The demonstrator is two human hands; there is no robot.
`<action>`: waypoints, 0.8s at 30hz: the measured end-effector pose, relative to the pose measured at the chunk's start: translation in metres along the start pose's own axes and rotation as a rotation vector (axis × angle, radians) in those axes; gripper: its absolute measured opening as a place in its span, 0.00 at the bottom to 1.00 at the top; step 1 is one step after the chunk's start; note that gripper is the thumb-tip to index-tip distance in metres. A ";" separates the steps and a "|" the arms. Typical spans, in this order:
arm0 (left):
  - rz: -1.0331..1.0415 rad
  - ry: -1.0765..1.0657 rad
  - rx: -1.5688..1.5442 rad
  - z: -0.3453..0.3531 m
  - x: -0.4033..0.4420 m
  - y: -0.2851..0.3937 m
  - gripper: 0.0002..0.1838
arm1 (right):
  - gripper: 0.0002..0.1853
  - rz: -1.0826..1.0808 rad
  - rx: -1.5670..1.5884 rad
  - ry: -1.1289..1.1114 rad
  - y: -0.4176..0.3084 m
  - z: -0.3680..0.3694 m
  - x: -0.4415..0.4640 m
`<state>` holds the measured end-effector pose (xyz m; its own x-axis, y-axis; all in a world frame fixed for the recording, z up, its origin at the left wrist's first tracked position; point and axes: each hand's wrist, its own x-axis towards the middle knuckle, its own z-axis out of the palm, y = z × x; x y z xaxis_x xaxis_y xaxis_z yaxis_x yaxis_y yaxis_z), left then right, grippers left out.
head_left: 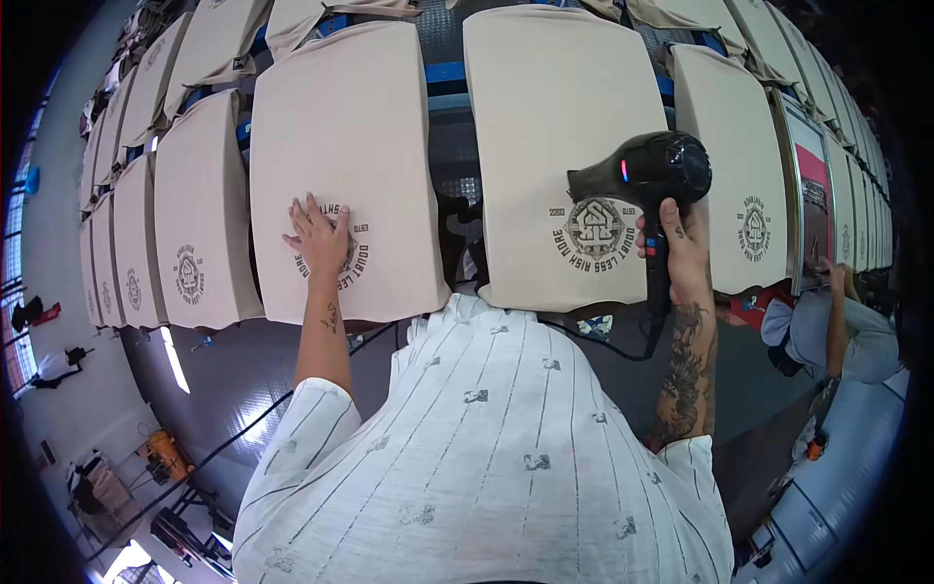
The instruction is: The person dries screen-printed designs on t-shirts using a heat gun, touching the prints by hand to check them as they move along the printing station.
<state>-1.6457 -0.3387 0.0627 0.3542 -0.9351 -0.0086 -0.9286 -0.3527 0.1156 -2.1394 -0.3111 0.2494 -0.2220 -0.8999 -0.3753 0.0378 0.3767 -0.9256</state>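
My right hand (pixel 681 243) is wrapped round the handle of a black hair dryer (pixel 647 167). Its nozzle points left, just above the round black print (pixel 595 230) on a beige T-shirt (pixel 556 107) stretched over a flat board. My left hand (pixel 319 238) lies with fingers spread on another beige T-shirt (pixel 339 107), over a similar print that it partly covers. From the dryer's handle a black cord (pixel 623 352) loops down and runs left behind my body.
More boards with printed beige shirts (pixel 187 219) line both sides, and another row stands behind. A framed screen (pixel 808 185) rests over boards at right, with another person's hand (pixel 837 277) at its lower edge. A long cord (pixel 199 467) crosses at lower left.
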 end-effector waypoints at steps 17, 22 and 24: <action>-0.113 0.005 -0.033 -0.019 -0.016 0.037 0.43 | 0.20 0.028 -0.019 0.041 0.011 -0.059 -0.019; 0.232 -0.016 -0.013 -0.001 -0.096 0.123 0.40 | 0.23 0.090 0.138 -0.300 0.024 -0.038 -0.041; 0.347 -0.086 -0.075 0.002 -0.140 0.161 0.37 | 0.32 0.168 0.209 -0.376 0.031 -0.044 -0.051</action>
<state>-1.8449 -0.2646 0.0802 0.0058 -0.9992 -0.0392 -0.9800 -0.0134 0.1985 -2.1697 -0.2440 0.2424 0.1714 -0.8620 -0.4771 0.2468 0.5064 -0.8262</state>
